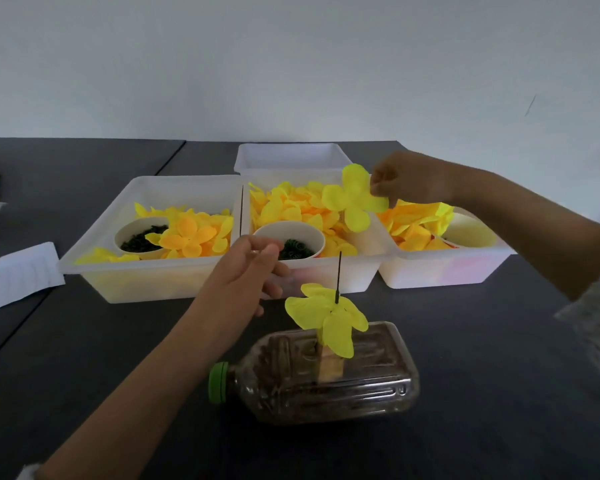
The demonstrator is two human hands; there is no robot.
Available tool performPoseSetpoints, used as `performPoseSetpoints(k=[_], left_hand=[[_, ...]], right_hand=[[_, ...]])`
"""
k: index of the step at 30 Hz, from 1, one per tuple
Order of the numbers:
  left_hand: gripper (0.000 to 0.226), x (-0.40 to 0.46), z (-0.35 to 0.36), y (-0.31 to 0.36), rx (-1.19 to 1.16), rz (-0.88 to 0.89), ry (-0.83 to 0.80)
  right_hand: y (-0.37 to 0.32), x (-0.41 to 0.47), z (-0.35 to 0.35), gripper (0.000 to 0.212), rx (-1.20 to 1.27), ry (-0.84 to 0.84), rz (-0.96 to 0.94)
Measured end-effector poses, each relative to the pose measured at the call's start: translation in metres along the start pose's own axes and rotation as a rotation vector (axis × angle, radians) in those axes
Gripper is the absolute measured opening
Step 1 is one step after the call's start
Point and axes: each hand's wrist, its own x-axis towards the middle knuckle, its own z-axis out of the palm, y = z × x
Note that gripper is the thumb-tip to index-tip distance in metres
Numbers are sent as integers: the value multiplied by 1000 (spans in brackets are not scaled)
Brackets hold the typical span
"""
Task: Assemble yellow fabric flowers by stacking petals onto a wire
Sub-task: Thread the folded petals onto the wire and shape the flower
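Landmark: clear plastic bottle [323, 372] lying on its side on the dark counter [482, 375], green cap [218, 382] pointing left, long axis running left to right.
Wire [338, 277]: thin, dark, standing upright out of the bottle's upper side; long axis vertical, free tip pointing up.
Stacked petals [326, 315]: yellow fabric layer threaded on the wire just above the bottle, lobes drooping outward and down; bare wire shows above it.
Right hand [409, 180]: raised beyond the bottle and to its right; fingers pinching one lobe of a loose yellow petal piece [355, 199].
Loose petal piece: four lobes, hanging in the air above the wire tip and slightly right of it, clear of the wire, flat face turned toward the camera.
Left hand [248, 268]: just beyond the bottle, to its left; fingertips curled together near the rim of a white cup [291, 233]. Whether they pinch anything, cannot tell.
White cup: holds small dark green rings; sits in the middle tray [326, 275] beyond the bottle.
Trays: three white trays side by side beyond the bottle, each holding yellow petals.
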Motion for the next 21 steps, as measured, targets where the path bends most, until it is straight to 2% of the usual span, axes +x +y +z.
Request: performPoseSetpoints(k=[4,8,10,12,15,19,21], left_hand=[[12,1,6,11,4,52,51],[26,-6,15,28,35,60,-67],[25,-5,23,39,8,18,-41],[43,-7,23,47,-57,-108,-29],[59,-13,26,53,-48,-70,-62],[79,-18,22,53,-61,-162,-80],[76,-21,21,54,12,-145,-92]], right_hand=[[-19,-30,-18,19,248,26,-79],[-40,-56,-19,19,588,-29,-151],[-49,-67,-13,20,591,-61,-167],[-56,-75,-5,21,497,-63,-191],[-62,-82,10,23,464,-55,-231],[-58,-84,21,25,501,-27,-214],[-54,-84,25,24,508,-19,-195]])
